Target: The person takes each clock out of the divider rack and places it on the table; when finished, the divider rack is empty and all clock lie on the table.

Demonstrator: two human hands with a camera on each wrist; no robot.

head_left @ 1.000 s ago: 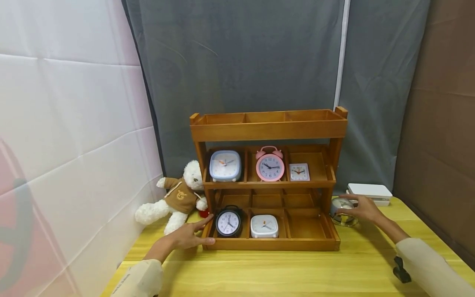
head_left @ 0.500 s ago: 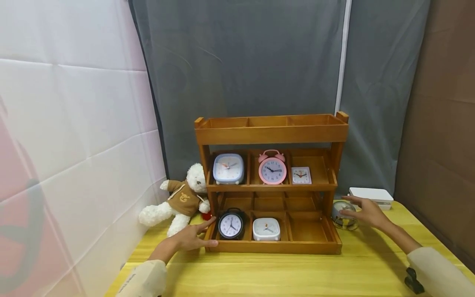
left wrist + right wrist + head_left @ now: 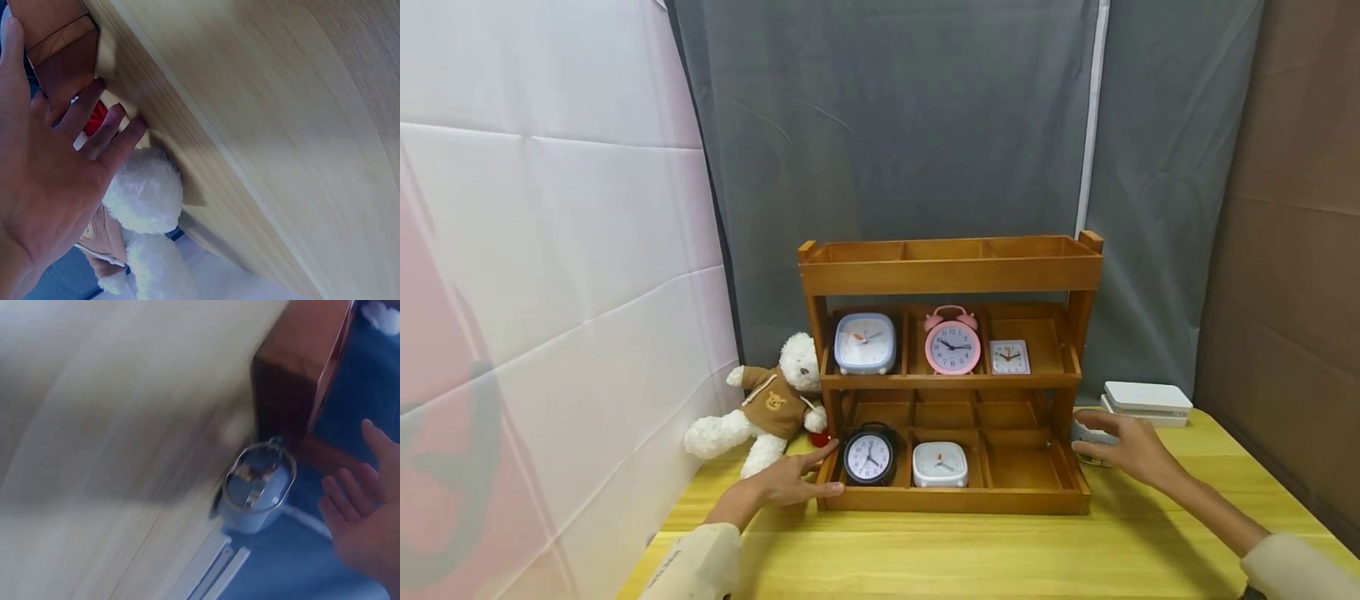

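Note:
At the lower left front corner of the wooden rack [image 3: 951, 501], my left hand [image 3: 782, 482] touches the side with thumb and fingers spread. Beside it a black round alarm clock [image 3: 868, 458] stands in the lower tier, with a white alarm clock [image 3: 940, 465] one compartment over. My right hand [image 3: 1127, 447] is at the rack's right side, fingers apart, in front of a pale blue-grey round object [image 3: 250, 515] with a shiny metal rim. In the head view the hand covers most of that object; the right wrist view shows space between them.
On the middle tier sit a blue-rimmed clock [image 3: 865, 343], a pink twin-bell alarm clock [image 3: 952, 347] and a small white square clock [image 3: 1009, 357]. A white teddy bear [image 3: 775, 400] in a brown hoodie leans left of the rack. White flat boxes [image 3: 1147, 397] lie at the back right.
My right hand has drawn off the round object towards me, its fingers now in front of it. The left hand stays at the rack's corner. The head view has shifted slightly.

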